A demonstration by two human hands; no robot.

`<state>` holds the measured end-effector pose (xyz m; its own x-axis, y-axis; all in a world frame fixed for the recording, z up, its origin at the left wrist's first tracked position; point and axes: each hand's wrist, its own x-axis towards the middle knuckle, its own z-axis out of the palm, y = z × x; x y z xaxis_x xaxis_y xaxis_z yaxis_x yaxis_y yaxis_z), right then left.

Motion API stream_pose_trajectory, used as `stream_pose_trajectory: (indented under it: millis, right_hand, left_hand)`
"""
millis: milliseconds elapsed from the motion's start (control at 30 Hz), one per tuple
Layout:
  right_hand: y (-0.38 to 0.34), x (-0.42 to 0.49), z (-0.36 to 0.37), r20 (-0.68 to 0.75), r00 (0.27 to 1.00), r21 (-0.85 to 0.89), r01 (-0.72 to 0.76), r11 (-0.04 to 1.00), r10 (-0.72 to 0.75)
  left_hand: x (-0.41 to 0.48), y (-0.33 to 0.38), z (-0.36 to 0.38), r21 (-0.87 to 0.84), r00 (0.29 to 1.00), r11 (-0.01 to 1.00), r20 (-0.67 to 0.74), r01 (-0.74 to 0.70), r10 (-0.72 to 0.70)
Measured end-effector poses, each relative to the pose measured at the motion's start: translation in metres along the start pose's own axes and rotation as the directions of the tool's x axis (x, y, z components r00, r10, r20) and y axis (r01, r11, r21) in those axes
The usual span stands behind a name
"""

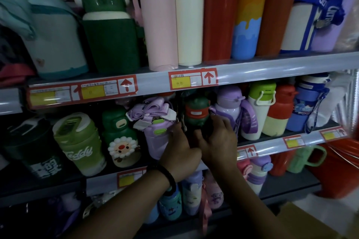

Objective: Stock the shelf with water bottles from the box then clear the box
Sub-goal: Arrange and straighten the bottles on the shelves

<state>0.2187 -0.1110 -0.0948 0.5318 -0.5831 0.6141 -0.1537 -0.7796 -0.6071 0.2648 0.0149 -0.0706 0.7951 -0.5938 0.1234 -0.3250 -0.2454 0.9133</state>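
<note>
A dark green bottle with a red band and green cap (196, 111) stands on the middle shelf (272, 140), between a lilac bottle with a folded strap (155, 137) and a purple-capped white bottle (227, 110). My left hand (179, 153) curls round the dark bottle's left side, against the lilac bottle. On the bottle's right side my right hand (218, 141) grips it, thumb across the front. The bottle's lower body is hidden by my hands and the gloom. A corner of the cardboard box (303, 219) shows at bottom right.
Tall pink, cream, red and orange flasks (192, 15) fill the top shelf. Green "Teddy" (81, 145) and flower-faced (121, 141) bottles stand left of my hands. Small children's bottles (191, 194) sit on the shelf below. A red bucket (338, 170) stands at the right.
</note>
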Motion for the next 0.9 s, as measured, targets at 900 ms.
stream_pose_trajectory:
  millis: [900]
  right_hand:
    - [0.017, 0.013, -0.010, -0.182, 0.983, -0.010, 0.009, 1.000, -0.011]
  left_hand:
    - [-0.006, 0.003, -0.004, -0.016, 0.993, 0.999, 0.113, -0.038, 0.039]
